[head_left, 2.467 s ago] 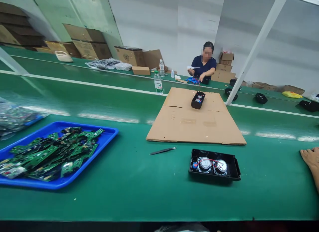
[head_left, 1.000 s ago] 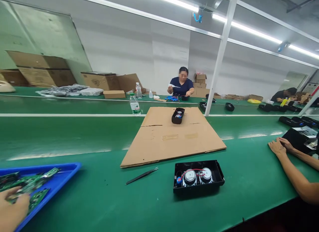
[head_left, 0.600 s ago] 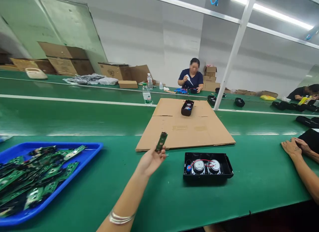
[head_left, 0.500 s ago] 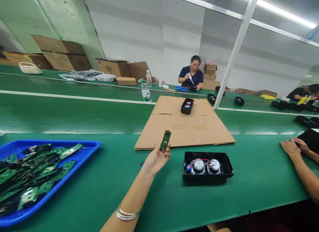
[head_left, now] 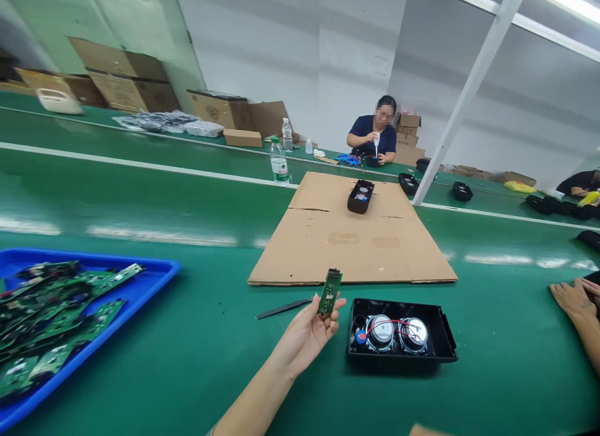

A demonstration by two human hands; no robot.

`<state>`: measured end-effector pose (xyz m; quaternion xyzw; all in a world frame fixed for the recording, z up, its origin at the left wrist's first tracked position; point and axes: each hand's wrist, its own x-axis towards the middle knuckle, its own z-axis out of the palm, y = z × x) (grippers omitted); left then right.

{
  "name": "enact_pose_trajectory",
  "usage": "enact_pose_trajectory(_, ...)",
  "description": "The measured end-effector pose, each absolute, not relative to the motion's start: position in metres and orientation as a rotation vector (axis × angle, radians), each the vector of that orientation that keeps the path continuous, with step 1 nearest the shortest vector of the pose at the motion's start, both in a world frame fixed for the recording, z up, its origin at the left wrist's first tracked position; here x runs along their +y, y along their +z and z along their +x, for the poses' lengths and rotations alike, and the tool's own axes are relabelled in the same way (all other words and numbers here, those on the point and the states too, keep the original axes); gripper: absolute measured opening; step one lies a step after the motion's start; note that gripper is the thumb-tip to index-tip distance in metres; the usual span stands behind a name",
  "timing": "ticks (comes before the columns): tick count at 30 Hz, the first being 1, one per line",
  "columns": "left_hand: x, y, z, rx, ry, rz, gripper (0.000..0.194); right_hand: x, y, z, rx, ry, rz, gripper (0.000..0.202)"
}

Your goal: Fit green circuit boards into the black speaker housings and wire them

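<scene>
My left hand [head_left: 312, 333] pinches a small green circuit board [head_left: 330, 292] upright between thumb and fingers. Just right of it, an open black speaker housing [head_left: 440, 327] lies on the green table, with two round speakers, red wires and a blue part inside. Dark tweezers [head_left: 285, 308] lie behind my left hand, partly covered by it. At the bottom edge a small bit of my right hand [head_left: 424, 431] shows, its fingers not visible.
A blue tray [head_left: 164, 275] of circuit boards is at left. Beyond the hand lies a cardboard sheet [head_left: 300, 255] bearing another black housing [head_left: 360, 197]. A bottle [head_left: 279, 164] stands behind. One person's hands [head_left: 574, 298] rest at right; another person [head_left: 372, 133] sits across.
The view has shifted. My left hand, still holding the board, has moved right, closer to the black housing, and more of the tweezers shows. A bit of skin shows at the bottom edge.
</scene>
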<state>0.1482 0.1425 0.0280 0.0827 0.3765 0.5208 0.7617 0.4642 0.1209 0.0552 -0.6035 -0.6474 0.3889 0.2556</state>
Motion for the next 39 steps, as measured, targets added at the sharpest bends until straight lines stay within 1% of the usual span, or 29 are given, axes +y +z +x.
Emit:
enact_pose_trajectory(2,0.142,0.024,0.146,0.794,1.164,0.228,0.041,0.105,0.022,0.405,-1.812,1.473,-1.447,0.067)
enact_pose_trajectory(3,0.142,0.023,0.146,0.789,1.178,0.256,0.049,0.103,0.01,0.383,-1.779,1.757,-1.279,0.079)
enact_pose_trajectory(4,0.142,0.023,0.145,0.799,1.179,0.278,0.06,0.107,0.003,0.366,-1.454,2.078,-1.054,0.089)
enact_pose_trajectory(6,0.142,0.025,0.145,0.851,1.176,0.265,0.077,0.123,0.001,0.346,-1.123,2.123,-0.96,0.095)
enact_pose_trajectory(9,0.142,0.032,0.148,1.002,1.155,0.232,0.087,0.15,0.02,0.339,-1.057,1.9,-1.013,0.095)
enact_pose_trajectory(10,0.141,0.034,0.149,1.043,1.126,0.261,0.088,0.156,0.026,0.338,-1.137,1.789,-1.039,0.09)
enact_pose_trajectory(13,0.138,0.033,0.151,1.072,1.056,0.472,0.085,0.164,0.039,0.326,-1.54,1.304,-1.027,0.061)
enact_pose_trajectory(14,0.137,0.031,0.151,1.074,1.033,0.551,0.084,0.165,0.04,0.32,-1.587,1.242,-0.957,0.055)
enact_pose_trajectory(16,0.135,0.025,0.151,1.076,1.009,0.678,0.083,0.164,0.039,0.307,-1.511,1.363,-0.812,0.05)
enact_pose_trajectory(17,0.134,0.021,0.151,1.063,1.02,0.704,0.085,0.163,0.037,0.301,-1.439,1.487,-0.769,0.054)
enact_pose_trajectory(18,0.134,0.019,0.151,1.032,1.054,0.709,0.083,0.162,0.036,0.296,-1.397,1.566,-0.769,0.057)
enact_pose_trajectory(19,0.135,0.017,0.151,0.987,1.088,0.671,0.08,0.162,0.034,0.293,-1.418,1.571,-0.802,0.054)
enact_pose_trajectory(20,0.136,0.015,0.151,0.93,1.14,0.622,0.074,0.163,0.033,0.291,-1.511,1.479,-0.834,0.046)
enact_pose_trajectory(21,0.137,0.014,0.151,0.885,1.172,0.591,0.068,0.163,0.032,0.29,-1.644,1.305,-0.851,0.034)
enact_pose_trajectory(22,0.138,0.014,0.15,0.846,1.187,0.551,0.066,0.165,0.03,0.29,-1.778,1.096,-0.84,0.024)
enact_pose_trajectory(23,0.14,0.015,0.15,0.824,1.205,0.515,0.063,0.166,0.029,0.29,-1.883,0.885,-0.811,0.019)
enact_pose_trajectory(24,0.141,0.015,0.149,0.809,1.209,0.478,0.063,0.167,0.027,0.29,-1.946,0.694,-0.78,0.017)
enact_pose_trajectory(26,0.142,0.016,0.147,0.8,1.192,0.448,0.063,0.169,0.023,0.289,-1.981,0.458,-0.756,0.015)
enact_pose_trajectory(31,0.14,0.013,0.144,0.833,1.081,0.659,0.063,0.169,0.016,0.285,-1.978,0.194,-0.743,0.007)
enact_pose_trajectory(35,0.14,0.012,0.144,0.857,1.099,0.773,0.059,0.169,0.016,0.284,-1.998,0.12,-0.738,0.009)
enact_pose_trajectory(39,0.141,0.011,0.144,0.883,1.067,0.761,0.064,0.17,0.018,0.288,-2.103,-0.072,-0.682,0.013)
